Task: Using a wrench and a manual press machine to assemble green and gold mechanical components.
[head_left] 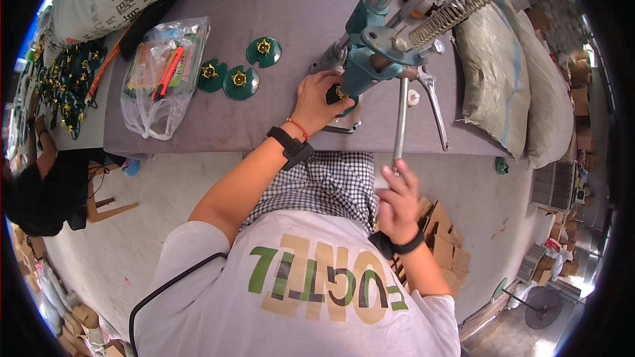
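Observation:
My left hand point(316, 104) grips a green disc point(333, 96) with a brass-coloured prong fitting at its middle, holding it on the base under the teal hand press point(372, 59). The thumb and fingers are at the disc's edges, and the press head partly covers it. Below and to the right, my right hand point(398, 208) has its fingers curled at the lower end of the press lever point(402, 119), slightly blurred. Several similar discs point(241, 83) with brass fittings lie on the table left of the press.
A clear plastic bag point(155, 102) with a red cutter point(169, 73) on it lies at left, near a heap of green and brass pieces point(69, 86). A wrench point(433, 109) and stuffed woven sacks point(493, 73) are at right. Another person point(49, 188) sits at far left.

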